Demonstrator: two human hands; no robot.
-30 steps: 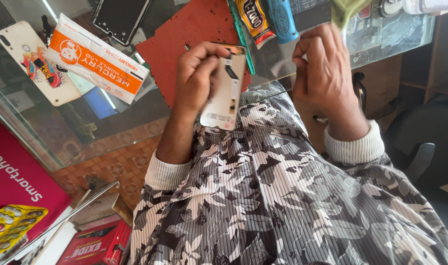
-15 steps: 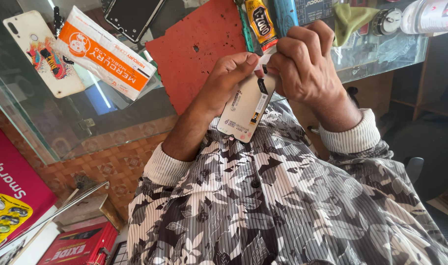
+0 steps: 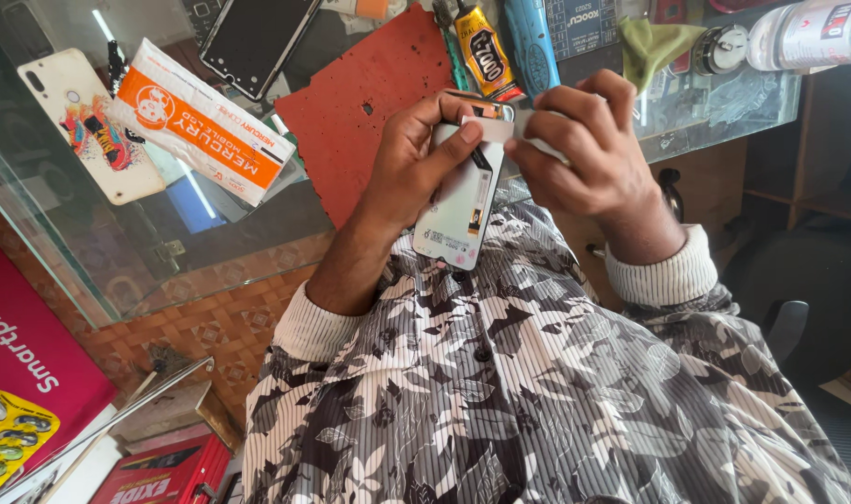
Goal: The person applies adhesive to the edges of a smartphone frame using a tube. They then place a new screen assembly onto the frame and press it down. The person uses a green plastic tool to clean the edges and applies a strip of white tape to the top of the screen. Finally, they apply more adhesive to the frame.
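White and slim, a phone display panel (image 3: 463,210) sits at the centre of the frame, its pale back showing a dark flex strip and small stickers near the lower end. The left hand (image 3: 416,159) is clamped around its upper half, thumb pressed across the top. The right hand (image 3: 575,154) has its fingers pinched together on the panel's top right edge. The panel hangs over a patterned shirt (image 3: 500,373), just off the near edge of a glass counter (image 3: 164,243), with open air below it. Behind the hands lies a red mat (image 3: 360,103). A glue tube (image 3: 486,51) and a blue tool (image 3: 533,42) rest close above the knuckles. At upper left lie an orange-and-white packet (image 3: 202,121), a dark phone (image 3: 258,37) and a white phone cover (image 3: 80,121).
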